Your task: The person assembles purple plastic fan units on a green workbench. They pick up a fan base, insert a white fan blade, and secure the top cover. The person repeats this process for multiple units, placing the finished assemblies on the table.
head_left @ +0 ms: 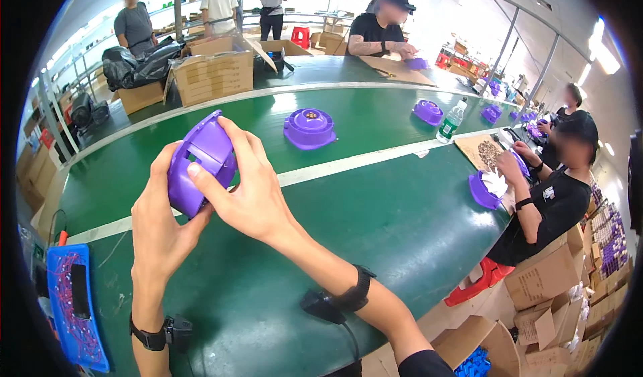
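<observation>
Purple plastic housing [201, 162] — clasped between both hands, left hand [161, 223], right hand [251, 193]

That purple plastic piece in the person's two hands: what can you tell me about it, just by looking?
The purple plastic shell is a rounded, dome-like housing of glossy moulded plastic with a rectangular cut-out near its top edge. It is held up above the green conveyor belt, tilted on its side. The left hand cups it from below and behind, while the right hand wraps over its front, the thumb pressing on its face.
</observation>
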